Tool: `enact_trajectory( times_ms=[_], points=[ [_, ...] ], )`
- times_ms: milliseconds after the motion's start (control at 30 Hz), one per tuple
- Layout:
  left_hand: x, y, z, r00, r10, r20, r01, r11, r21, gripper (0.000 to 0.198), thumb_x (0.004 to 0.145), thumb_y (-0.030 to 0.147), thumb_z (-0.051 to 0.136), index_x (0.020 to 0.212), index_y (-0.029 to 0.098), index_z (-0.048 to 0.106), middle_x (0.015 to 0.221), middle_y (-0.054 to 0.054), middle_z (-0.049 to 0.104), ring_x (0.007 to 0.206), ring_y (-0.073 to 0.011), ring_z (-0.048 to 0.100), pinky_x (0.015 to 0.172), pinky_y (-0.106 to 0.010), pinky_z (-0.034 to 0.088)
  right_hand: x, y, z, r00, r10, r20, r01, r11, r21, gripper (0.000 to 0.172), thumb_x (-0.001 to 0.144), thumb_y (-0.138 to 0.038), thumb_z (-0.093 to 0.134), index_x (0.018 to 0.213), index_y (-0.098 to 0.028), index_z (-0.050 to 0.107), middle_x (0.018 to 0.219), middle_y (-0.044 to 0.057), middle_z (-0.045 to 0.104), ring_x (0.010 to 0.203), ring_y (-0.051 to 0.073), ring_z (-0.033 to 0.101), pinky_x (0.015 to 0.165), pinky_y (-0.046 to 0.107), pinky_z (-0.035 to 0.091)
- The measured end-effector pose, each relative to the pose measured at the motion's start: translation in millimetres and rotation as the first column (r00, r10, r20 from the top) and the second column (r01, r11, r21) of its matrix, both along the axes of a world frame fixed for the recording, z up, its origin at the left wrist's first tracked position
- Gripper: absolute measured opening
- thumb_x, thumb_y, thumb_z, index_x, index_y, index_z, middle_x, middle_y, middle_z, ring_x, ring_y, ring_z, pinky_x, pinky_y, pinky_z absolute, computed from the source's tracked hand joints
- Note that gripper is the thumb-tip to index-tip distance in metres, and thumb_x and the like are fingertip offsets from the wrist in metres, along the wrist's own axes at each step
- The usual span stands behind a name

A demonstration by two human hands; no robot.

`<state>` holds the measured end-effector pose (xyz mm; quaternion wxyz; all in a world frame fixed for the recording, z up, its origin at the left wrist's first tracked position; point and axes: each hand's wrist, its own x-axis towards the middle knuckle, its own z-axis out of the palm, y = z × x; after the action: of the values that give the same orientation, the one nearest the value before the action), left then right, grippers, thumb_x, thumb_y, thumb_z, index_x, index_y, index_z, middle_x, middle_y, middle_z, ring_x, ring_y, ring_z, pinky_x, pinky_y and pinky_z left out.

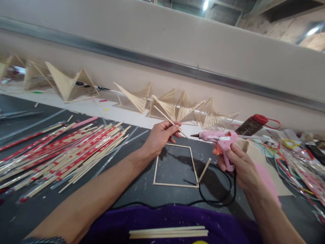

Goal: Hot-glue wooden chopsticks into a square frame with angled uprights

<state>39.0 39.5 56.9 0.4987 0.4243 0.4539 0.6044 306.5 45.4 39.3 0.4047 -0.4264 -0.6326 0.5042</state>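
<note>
- Left hand (164, 135), pinched closed on wooden stick (162, 113), above bench (175, 166)
- Right hand (240, 162), wrapped round pink glue gun (215, 136), pointed toward stick
- Square stick frame (175, 185), flat on bench

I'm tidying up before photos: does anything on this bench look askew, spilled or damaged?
Nothing looks plainly spilled or broken. One wooden stick slants up from the near right corner of the square frame, looking askew, though the wide-angle view may exaggerate its lean.
</note>
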Motion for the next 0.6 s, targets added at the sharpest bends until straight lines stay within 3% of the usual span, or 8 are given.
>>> enact_trajectory(
  times_ms=[167,433,600],
  points=[
    [1.8,-1.9,-0.6,1.0,-0.002,0.016,0.003,1.0,-0.009,0.016,0.079,0.023,0.064,0.09,0.013,0.067,0.08,-0.005,0.064,0.065,-0.0097,0.061,0.045,-0.016,0.044,-3.6,-2.1,0.7,1.0,0.013,-0.024,-0.012,1.0,0.027,0.022,0.087,-0.044,0.055,0.09,-0.024,0.06,0.084,0.002,0.062,0.048,0.01,0.044,0.045,0.027,0.028],
    [2.6,-4.0,-1.3,1.0,0.002,0.012,-0.002,1.0,-0.005,0.016,0.079,0.024,0.064,0.089,0.013,0.067,0.079,-0.005,0.064,0.065,-0.0098,0.06,0.045,-0.016,0.044,-2.1,-0.7,-0.3,0.999,0.027,-0.018,-0.026,0.999,0.042,0.021,0.088,-0.042,0.054,0.087,-0.022,0.059,0.079,0.001,0.06,0.047,0.008,0.044,0.046,0.026,0.028],
    [1.3,-4.3,-1.2,1.0,0.01,0.027,-0.01,1.0,-0.007,0.016,0.079,0.024,0.064,0.089,0.013,0.067,0.079,-0.004,0.063,0.064,-0.0089,0.06,0.045,-0.016,0.044,-3.3,-1.4,0.3,1.0,0.019,0.01,-0.019,0.999,0.036,0.022,0.088,-0.043,0.053,0.084,-0.022,0.058,0.065,-0.001,0.055,0.046,0.009,0.042,0.046,0.026,0.029]
  ],
)
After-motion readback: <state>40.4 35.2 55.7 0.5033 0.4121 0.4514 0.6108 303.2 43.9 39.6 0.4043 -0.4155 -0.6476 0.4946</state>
